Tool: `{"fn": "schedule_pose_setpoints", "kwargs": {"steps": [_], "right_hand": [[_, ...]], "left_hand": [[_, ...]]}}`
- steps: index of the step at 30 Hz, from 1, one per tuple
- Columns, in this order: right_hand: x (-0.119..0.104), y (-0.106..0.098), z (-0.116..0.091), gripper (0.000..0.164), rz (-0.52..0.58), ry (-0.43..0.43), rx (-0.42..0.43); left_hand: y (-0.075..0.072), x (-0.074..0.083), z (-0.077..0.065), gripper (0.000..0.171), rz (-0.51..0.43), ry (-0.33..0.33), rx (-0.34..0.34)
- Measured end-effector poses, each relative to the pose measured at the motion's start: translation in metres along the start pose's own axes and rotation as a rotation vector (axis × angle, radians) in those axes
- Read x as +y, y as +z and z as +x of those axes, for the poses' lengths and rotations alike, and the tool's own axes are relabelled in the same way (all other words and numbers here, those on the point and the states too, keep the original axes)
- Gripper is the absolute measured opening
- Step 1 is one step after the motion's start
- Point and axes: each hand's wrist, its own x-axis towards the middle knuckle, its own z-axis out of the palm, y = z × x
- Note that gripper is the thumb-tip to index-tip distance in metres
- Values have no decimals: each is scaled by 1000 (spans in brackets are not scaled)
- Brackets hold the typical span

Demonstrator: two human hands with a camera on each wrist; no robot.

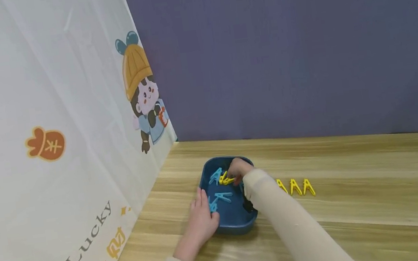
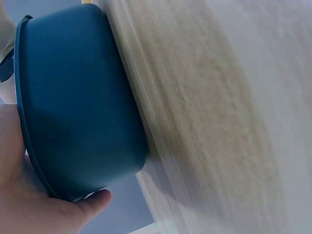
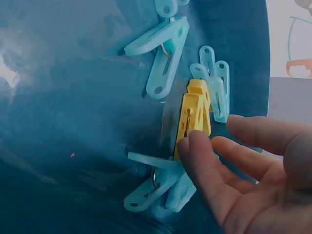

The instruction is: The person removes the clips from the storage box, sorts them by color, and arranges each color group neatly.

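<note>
A dark blue plastic basin (image 1: 231, 228) stands on the table. My left hand (image 1: 202, 219) grips its left rim near the front corner, with a digit reaching down the outer wall in the left wrist view. Over the far right of the basin, my right hand (image 1: 239, 169) reaches inside. Its fingertips are right at a yellow clothespin (image 3: 191, 109) on the basin floor, and the digits are spread apart. Several light blue clothespins (image 3: 168, 58) lie around that one, two of them nearer the front left (image 1: 223, 197).
Yellow clothespins (image 1: 295, 186) stand in a row on the wooden table (image 1: 361, 203) right of the basin, one partly behind the right sleeve (image 1: 296, 220). A white printed sheet (image 1: 82, 98) hangs at the left, and a dark purple-blue panel (image 1: 281, 50) rises behind the table.
</note>
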Motion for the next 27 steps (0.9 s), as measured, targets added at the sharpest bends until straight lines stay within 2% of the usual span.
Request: {"fn": "schedule_pose_setpoints", "kwargs": {"steps": [3, 9, 15, 21, 24, 25, 27], "right_hand": [[0, 2, 0, 10, -45, -13, -15], [2, 9, 2, 13, -9, 9, -34], [5, 11, 4, 10, -18, -10, -21], [-1, 4, -5, 18, -24, -51, -19], [-5, -2, -10, 8, 5, -84, -29], [-6, -4, -11, 9, 17, -93, -36], [-7, -7, -13, 24, 46, -108, -40]], "left_hand": [[0, 0, 0, 69, 0, 0, 4], [1, 0, 0, 69, 14, 16, 9], [1, 0, 0, 69, -2, 2, -4], [1, 1, 0, 69, -9, 8, -5], [1, 0, 1, 69, -7, 17, 6], [2, -1, 1, 69, -2, 20, 10], [2, -2, 1, 70, 2, 23, 14]]}}
